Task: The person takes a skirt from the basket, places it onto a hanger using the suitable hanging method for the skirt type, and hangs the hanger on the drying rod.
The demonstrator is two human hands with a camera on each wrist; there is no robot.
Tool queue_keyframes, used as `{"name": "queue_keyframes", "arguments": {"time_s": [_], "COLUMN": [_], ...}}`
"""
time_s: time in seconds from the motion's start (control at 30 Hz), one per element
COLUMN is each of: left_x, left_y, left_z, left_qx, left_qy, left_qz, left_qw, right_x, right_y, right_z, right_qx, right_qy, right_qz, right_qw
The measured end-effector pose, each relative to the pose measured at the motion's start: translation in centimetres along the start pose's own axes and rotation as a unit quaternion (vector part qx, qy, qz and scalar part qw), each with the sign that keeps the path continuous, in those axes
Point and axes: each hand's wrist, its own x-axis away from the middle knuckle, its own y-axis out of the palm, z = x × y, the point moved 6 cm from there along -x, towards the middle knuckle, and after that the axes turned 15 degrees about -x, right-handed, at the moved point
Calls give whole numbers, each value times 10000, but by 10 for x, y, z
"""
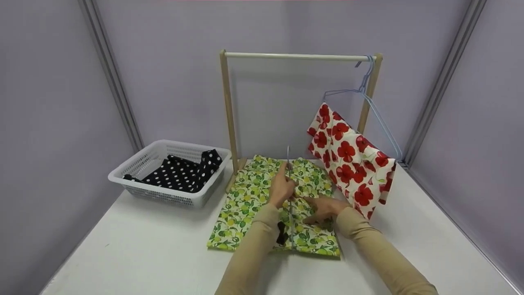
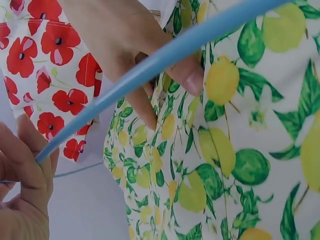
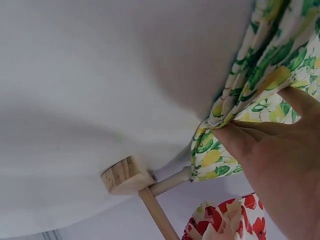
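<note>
A lemon-print cloth [image 1: 241, 209] lies spread on the table in the head view. My left hand [image 1: 281, 188] [image 2: 25, 185] grips a blue hanger [image 2: 150, 69], seen nearly edge-on from above, with its hook [image 1: 288, 152] pointing away. In the left wrist view the hanger's bar crosses in front of the cloth [image 2: 250, 135]. My right hand [image 1: 325, 208] [image 2: 130, 40] is at the cloth's right half, its fingertips among the folds. From the right wrist, that hand [image 3: 280, 150] pinches a gathered edge of the cloth [image 3: 212, 157]. The hanger's lower part is partly hidden.
A rack [image 1: 294, 55] stands behind the cloth, a poppy-print cloth [image 1: 346, 164] hanging from a blue hanger [image 1: 382, 123] at its right end. At left, a white basket [image 1: 163, 188] holds a black polka-dot cloth [image 1: 176, 174]. A black object [image 1: 281, 233] shows beside my left sleeve.
</note>
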Motion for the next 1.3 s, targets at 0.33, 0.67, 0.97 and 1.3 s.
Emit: {"name": "queue_keyframes", "arguments": {"time_s": [0.33, 0.67, 0.97, 1.3], "left_x": [-3, 3, 4, 2], "left_y": [-22, -38, -32, -29], "left_z": [-13, -16, -8, -14], "left_qx": [-250, -501, -255, 501], "left_qy": [-173, 11, 119, -58], "left_qz": [270, 633, -118, -552], "left_qw": [9992, 9967, 9995, 9972], "right_x": [-1, 0, -1, 2], "right_y": [-5, -6, -9, -9], "right_z": [-1, 1, 2, 2], "right_qx": [488, 587, 663, 630], "right_qy": [-237, -257, -134, -99], "right_qz": [148, 191, 238, 269], "right_qw": [9984, 9978, 9974, 9976]}}
